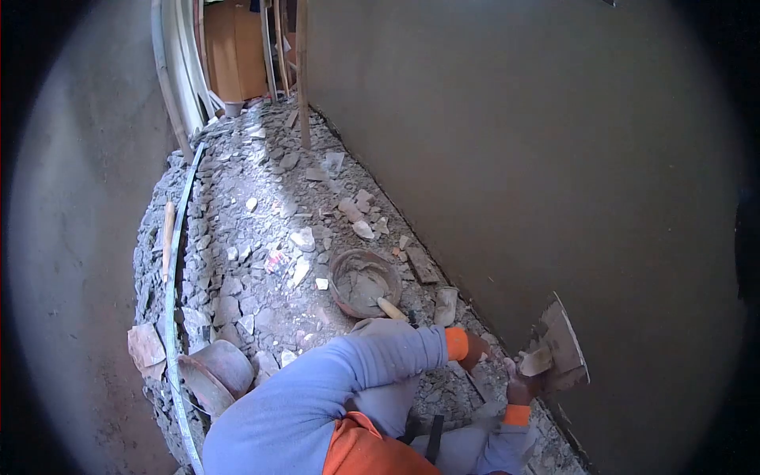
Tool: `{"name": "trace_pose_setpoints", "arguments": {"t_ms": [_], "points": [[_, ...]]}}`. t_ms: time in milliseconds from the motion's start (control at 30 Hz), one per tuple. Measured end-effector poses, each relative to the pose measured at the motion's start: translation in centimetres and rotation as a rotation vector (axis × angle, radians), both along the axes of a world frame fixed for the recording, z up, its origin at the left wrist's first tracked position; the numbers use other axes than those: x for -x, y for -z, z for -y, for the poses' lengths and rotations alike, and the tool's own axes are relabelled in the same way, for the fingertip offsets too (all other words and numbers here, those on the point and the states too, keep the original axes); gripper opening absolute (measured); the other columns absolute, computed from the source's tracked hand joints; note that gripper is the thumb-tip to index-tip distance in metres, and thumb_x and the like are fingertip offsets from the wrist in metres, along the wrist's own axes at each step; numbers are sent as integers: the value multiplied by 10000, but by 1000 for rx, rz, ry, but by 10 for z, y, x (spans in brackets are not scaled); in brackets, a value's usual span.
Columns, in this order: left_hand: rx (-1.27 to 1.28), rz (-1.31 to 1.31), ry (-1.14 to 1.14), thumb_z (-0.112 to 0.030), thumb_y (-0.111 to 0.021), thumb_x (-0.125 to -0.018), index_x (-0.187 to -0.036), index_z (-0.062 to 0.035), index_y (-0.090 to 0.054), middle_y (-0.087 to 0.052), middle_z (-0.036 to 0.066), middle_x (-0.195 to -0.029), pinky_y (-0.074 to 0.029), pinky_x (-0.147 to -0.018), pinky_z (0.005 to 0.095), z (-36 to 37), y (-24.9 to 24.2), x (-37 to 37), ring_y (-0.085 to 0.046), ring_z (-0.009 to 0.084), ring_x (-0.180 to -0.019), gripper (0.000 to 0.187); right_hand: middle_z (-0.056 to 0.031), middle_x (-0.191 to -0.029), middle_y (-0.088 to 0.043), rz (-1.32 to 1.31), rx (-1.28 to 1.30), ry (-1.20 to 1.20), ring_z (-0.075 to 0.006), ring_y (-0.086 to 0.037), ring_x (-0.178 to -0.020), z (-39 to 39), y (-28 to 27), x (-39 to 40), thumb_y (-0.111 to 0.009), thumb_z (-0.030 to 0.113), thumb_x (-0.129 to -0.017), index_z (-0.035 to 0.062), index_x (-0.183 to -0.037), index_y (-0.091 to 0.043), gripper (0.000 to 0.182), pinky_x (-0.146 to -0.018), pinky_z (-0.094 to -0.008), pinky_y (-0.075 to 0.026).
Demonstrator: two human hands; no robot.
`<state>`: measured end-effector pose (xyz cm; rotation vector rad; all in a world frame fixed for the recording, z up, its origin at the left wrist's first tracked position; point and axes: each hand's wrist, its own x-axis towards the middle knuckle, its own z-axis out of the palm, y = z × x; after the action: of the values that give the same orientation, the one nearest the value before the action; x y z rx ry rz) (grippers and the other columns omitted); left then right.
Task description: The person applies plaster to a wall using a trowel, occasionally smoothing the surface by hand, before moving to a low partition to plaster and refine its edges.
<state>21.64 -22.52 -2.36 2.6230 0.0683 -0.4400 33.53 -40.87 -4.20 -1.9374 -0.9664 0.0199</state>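
My right hand (520, 385), below an orange cuff, is closed by the handle of a plastering float (564, 348). The float's broad, mortar-smeared board stands tilted close to the grey plastered wall (514, 174). Just left of it, my left hand (475, 351) hangs low over the rubble; its fingers are dark, and I cannot tell whether they hold anything. Beyond my left forearm sits a round bucket (364, 279) with wet mortar in it. A trowel's wooden handle (391, 309) sticks out over the bucket's near rim.
Broken stone and rubble (245, 206) cover the narrow floor between two walls. A long metal strip (176, 293) runs along the left, beside a wooden handle (168, 237). Another bucket (226, 366) lies tipped at lower left. Poles (302, 79) and a brown cabinet (236, 51) stand farther back.
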Motion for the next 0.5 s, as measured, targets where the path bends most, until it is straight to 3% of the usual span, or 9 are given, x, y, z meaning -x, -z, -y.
{"name": "trace_pose_setpoints", "arguments": {"t_ms": [33,133,167,267,333,467,500], "points": [[20,-7,5,-489,-764,-649,-1253,-162,-522,-577,137,-1164,-466,-863,445,1,-4,2,-569,334,-1052,728,-136,-959,-632,27,8,6,-302,-568,-907,3,7,-5,-780,280,-707,12,-998,-615,428,-849,-393,-428],[-4,18,28,-463,-771,-646,-1246,-139,-525,-550,141,-1205,-464,-873,443,4,8,-5,-560,334,-1066,725,-52,-846,-611,255,-14,-14,-162,-556,-723,6,18,-16,-761,83,-733,5,-988,-588,317,-698,-308,-471],[-24,36,35,-449,-774,-645,-1243,-132,-527,-542,142,-1218,-464,-876,441,4,16,-10,-557,335,-1070,721,-53,-848,-607,144,-47,-7,-164,-555,-715,6,31,-25,-761,83,-732,3,-989,-590,319,-692,-306,-471],[-14,42,-6,-231,-725,-659,-1241,-183,-541,-612,123,-1127,-477,-853,413,0,40,-17,-592,305,-1021,612,-71,-875,-606,-66,-75,6,-190,-560,-758,8,52,-37,-761,114,-731,0,-995,-596,332,-719,-320,-466],[20,13,16,-273,-745,-662,-1242,-144,-537,-566,141,-1187,-457,-894,416,1,32,-17,-552,330,-1078,630,-99,-922,-616,-52,6,9,-238,-573,-873,9,7,-13,-758,175,-735,2,-1005,-601,356,-795,-357,-457],[67,-90,18,-285,-750,-671,-1233,-125,-542,-544,151,-1216,-439,-927,410,5,-4,-11,-525,334,-1118,620,-76,-892,-595,-172,-122,9,-196,-565,-820,8,-37,14,-734,81,-752,-7,-1022,-585,321,-752,-318,-468],[51,-23,14,-314,-769,-663,-1227,-127,-547,-546,153,-1211,-439,-920,419,3,13,-14,-524,333,-1119,634,-66,-888,-589,-160,-149,15,-195,-551,-820,8,-35,13,-738,70,-747,-4,-1003,-588,306,-768,-323,-455]]}}
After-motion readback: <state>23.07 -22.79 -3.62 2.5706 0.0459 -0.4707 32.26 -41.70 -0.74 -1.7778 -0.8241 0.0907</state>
